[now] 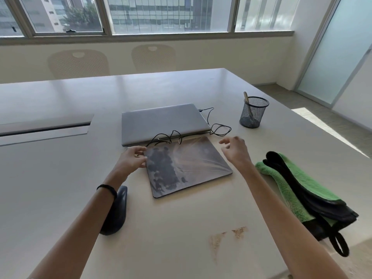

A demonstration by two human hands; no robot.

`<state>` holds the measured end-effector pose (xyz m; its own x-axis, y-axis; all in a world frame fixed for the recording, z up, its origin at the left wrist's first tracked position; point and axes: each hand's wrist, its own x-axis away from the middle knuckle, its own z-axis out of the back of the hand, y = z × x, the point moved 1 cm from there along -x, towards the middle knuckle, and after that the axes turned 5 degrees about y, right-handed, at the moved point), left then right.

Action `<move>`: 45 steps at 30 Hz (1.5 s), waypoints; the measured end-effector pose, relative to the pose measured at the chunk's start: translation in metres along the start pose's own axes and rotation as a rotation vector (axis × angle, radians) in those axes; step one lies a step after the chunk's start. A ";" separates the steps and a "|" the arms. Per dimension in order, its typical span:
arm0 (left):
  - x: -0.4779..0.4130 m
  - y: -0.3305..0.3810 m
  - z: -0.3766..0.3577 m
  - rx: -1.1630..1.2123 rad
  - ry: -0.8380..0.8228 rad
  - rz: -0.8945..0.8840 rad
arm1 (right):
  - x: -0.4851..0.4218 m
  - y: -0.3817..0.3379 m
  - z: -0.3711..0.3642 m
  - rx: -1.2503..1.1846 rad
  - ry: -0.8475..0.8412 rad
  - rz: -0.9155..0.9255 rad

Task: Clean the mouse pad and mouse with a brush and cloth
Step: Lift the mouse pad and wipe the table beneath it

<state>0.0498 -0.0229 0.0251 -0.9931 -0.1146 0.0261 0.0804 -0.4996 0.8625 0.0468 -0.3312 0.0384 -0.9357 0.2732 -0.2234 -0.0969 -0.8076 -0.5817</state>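
A dark printed mouse pad (187, 168) lies flat on the white table in front of a closed laptop. My left hand (131, 159) pinches the pad's far left corner. Above the pad's far right corner hovers my right hand (235, 149), its fingers loosely curled and holding nothing. A dark mouse (115, 214) lies on the table left of the pad, partly hidden under my left forearm. A folded green and black cloth (298, 194) lies to the right. A brush handle (247, 99) sticks out of a black mesh cup (253, 115) at the back right.
The closed grey laptop (163, 123) sits behind the pad with a black cable (201, 131) looping along its front and right edge. Brown crumbs or dust (227, 236) lie on the table near me. The table's right edge runs close to the cloth.
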 end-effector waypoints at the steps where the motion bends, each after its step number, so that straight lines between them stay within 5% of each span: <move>1: 0.001 0.001 0.003 -0.043 -0.003 -0.007 | 0.004 0.001 0.009 0.025 0.051 0.039; 4: 0.013 0.008 0.014 -0.262 0.021 -0.078 | 0.026 0.005 0.044 0.082 0.254 0.138; 7: 0.033 0.012 0.023 -0.449 0.032 -0.147 | 0.051 0.019 0.072 0.319 0.353 0.047; 11: 0.061 0.013 0.023 -0.659 0.024 -0.140 | 0.070 0.044 0.083 0.439 0.079 -0.301; 16: 0.092 0.017 0.020 -0.842 -0.019 -0.097 | 0.082 0.070 0.079 0.563 -0.070 -0.377; 21: 0.110 0.012 0.027 -0.927 -0.046 -0.017 | 0.094 0.078 0.080 0.541 0.044 -0.245; 31: 0.127 0.010 0.034 -0.961 -0.029 0.029 | 0.128 0.030 0.048 0.466 -0.001 0.103; 45: 0.131 0.006 0.035 -0.991 0.025 0.031 | 0.153 0.004 0.065 0.445 -0.131 0.205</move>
<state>-0.0829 -0.0106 0.0517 -0.9882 -0.1520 0.0213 0.1529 -0.9871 0.0484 -0.1189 -0.3266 0.0529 -0.9825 0.0415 -0.1817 -0.0159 -0.9900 -0.1401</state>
